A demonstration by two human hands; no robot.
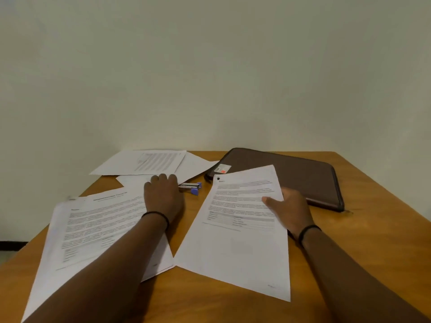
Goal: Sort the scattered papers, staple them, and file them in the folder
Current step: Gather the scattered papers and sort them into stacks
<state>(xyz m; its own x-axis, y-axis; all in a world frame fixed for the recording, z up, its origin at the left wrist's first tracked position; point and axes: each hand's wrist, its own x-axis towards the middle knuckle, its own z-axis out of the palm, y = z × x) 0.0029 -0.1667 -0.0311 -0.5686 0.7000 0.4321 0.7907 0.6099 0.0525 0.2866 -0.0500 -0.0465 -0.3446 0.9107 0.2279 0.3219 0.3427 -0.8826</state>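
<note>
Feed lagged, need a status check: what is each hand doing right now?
Left hand: curled on the scattered white papers; grip cannot be told.
Right hand: holding a white printed sheet.

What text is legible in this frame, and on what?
None is legible.
Sheet held in the right hand: printed paragraphs and a table on the sheet, too blurred to read.
Sheets under the left hand: bold heading and body text on the top sheet, blurred.
Far sheet: text block, too small.
Sticker on the brown folder: white and orange, unreadable.
Stapler: no marking visible.
</note>
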